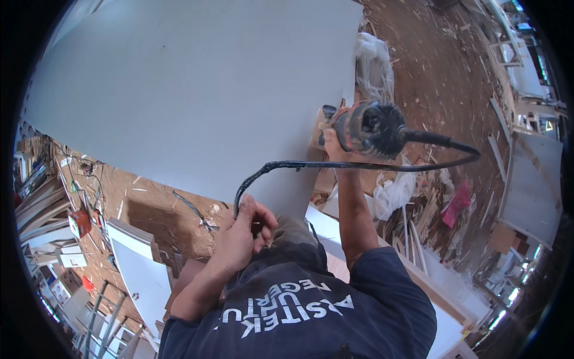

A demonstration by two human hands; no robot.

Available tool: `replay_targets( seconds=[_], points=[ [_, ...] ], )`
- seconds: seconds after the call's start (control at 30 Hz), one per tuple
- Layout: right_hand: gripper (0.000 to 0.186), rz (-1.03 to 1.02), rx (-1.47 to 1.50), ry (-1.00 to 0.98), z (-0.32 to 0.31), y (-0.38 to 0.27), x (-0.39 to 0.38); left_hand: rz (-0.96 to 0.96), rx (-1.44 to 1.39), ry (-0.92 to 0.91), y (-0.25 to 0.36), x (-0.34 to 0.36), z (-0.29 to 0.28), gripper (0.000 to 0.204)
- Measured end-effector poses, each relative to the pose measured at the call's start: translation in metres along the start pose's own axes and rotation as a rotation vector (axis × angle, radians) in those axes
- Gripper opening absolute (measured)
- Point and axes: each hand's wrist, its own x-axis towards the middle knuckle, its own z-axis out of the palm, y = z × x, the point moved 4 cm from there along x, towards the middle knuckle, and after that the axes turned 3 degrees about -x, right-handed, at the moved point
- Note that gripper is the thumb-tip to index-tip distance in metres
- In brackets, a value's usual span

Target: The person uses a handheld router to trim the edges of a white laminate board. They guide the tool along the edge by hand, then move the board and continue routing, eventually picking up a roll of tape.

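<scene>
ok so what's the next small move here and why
I'd probably ease the cord outward with the left hand, away from the right wrist: it passes across that wrist in view, while the right hand grips the power tool at the pale panel's edge.

Pink scrap (pixel 457 205) near crumpled translucent plastic (pixel 393 196)

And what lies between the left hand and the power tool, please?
In the head view, a black cable runs from the left hand, passing over part of the white board, then loops back into the power tool.
</scene>
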Motion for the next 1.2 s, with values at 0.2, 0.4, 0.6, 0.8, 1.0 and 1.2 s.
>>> replay_targets(
  seconds=[0.2,0.4,0.6,0.8,1.0,1.2],
  points=[
    [0.066,-0.091,0.061,0.134,0.0,0.011,0.092,-0.04,0.044,-0.045,0.035,0.01,0.034,0.064],
    [0.058,-0.126,0.045,0.259,0.0,0.037,0.174,-0.101,0.081,-0.217,0.059,0.019,0.067,0.059],
    [0.05,-0.203,-0.011,0.275,-0.002,0.079,0.255,-0.08,0.034,-0.374,0.092,0.032,0.106,0.058],
    [0.061,-0.248,-0.16,0.334,-0.011,0.123,0.317,-0.024,0.053,-0.455,0.123,0.062,0.139,0.061],
    [0.063,-0.288,0.015,0.345,-0.002,0.141,0.358,0.091,0.052,-0.504,0.132,0.091,0.158,0.062],
    [0.059,-0.265,0.137,0.317,-0.002,0.159,0.384,0.113,0.054,-0.494,0.142,0.106,0.168,0.064]
  ],
)
